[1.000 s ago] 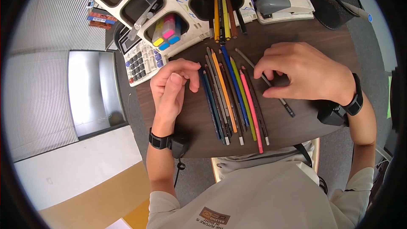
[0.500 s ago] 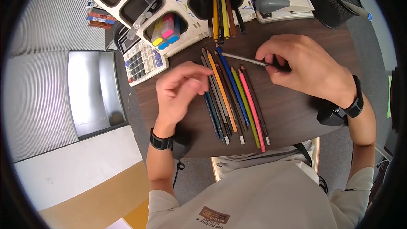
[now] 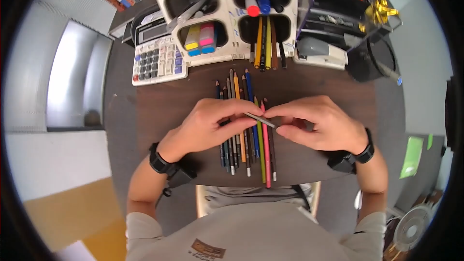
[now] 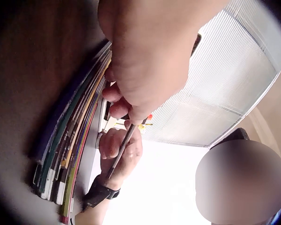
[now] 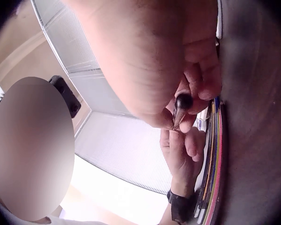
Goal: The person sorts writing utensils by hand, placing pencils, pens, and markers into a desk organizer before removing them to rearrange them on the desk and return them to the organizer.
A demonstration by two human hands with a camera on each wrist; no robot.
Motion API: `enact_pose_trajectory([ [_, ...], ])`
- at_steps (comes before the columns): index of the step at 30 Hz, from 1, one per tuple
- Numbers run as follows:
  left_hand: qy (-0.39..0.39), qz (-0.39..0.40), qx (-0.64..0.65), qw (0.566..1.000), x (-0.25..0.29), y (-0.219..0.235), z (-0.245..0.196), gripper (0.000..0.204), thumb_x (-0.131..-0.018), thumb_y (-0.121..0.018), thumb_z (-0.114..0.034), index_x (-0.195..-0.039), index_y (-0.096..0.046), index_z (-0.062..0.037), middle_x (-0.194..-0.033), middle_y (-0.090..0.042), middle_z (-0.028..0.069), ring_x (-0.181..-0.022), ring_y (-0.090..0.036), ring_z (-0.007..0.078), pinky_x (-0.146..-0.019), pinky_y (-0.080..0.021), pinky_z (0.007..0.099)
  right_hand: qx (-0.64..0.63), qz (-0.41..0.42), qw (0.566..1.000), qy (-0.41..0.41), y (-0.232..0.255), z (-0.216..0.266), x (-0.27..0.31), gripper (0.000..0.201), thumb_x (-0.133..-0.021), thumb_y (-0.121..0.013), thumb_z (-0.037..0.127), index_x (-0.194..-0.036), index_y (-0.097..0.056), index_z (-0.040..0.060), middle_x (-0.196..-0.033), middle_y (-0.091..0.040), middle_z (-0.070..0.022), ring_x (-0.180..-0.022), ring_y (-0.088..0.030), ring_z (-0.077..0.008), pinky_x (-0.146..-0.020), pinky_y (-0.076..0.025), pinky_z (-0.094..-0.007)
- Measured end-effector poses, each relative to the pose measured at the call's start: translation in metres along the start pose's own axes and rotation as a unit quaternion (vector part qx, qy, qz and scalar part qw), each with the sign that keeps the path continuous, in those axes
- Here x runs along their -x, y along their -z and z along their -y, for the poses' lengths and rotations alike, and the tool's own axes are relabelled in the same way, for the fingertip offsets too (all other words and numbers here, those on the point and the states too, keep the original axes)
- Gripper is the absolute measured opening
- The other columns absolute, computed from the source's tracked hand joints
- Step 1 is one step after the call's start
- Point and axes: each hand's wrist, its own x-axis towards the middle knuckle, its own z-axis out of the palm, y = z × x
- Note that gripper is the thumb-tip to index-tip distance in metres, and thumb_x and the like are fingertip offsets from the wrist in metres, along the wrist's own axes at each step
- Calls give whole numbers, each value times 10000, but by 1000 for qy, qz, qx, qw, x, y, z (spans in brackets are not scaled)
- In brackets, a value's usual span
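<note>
Both hands meet above a row of coloured pencils (image 3: 267, 164) lying on the desk. Between them slants a thin grey pencil (image 3: 263, 121). My left hand (image 3: 208, 123) pinches one end with thumb and index finger. At the other end, the thumb and index finger of my right hand (image 3: 314, 123) hold it. The left wrist view shows the dark pencil shaft (image 4: 122, 150) running from the left fingertips across to the right hand. In the right wrist view its round black end (image 5: 183, 101) pokes out among the right fingers.
A white organiser (image 3: 237, 43) at the back holds markers, highlighters and more pencils. Left of it stands a calculator (image 3: 157, 63); to its right are a stapler (image 3: 321, 53) and a black mesh cup (image 3: 360, 65). The desk (image 3: 309, 164) ends close to the person's lap.
The right hand lifted the grey pencil off the desk and brought it left over the row. My left hand moved in and took its other end. The head view shifted.
</note>
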Motion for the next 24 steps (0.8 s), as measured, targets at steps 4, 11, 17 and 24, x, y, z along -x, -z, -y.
enact_pose_trajectory([
  [4,22,-57,54,997,0,7,8,187,-1026,-725,-9,-1213,-714,-17,-857,-740,43,-741,-717,95,-639,-541,251,-85,42,992,-87,7,16,0,253,-1021,-745,99,-1268,-738,45,-880,-772,-111,-675,-711,-186,-605,-535,-324],
  [11,83,-107,160,978,-2,17,10,235,-1095,-625,-48,-1327,-659,-29,-784,-642,-11,-711,-569,43,-627,-440,219,-235,28,971,14,11,19,8,540,-1165,-518,394,-1289,-729,-87,-1016,-815,-173,-816,-773,-264,-684,-602,-360],
  [17,82,-105,141,981,-2,15,10,379,-1123,-607,-102,-1501,-623,-74,-770,-603,-31,-702,-520,39,-641,-429,227,-135,25,989,62,3,13,6,449,-1155,-547,319,-1224,-757,-71,-1008,-821,-177,-836,-779,-272,-690,-605,-362],
  [24,82,-107,131,982,-2,16,9,401,-1128,-605,-114,-1529,-618,-90,-761,-577,-40,-706,-505,39,-650,-425,228,-93,-42,988,114,7,12,5,413,-1140,-576,286,-1055,-776,-65,-952,-818,-178,-801,-749,-260,-654,-576,-340],
])
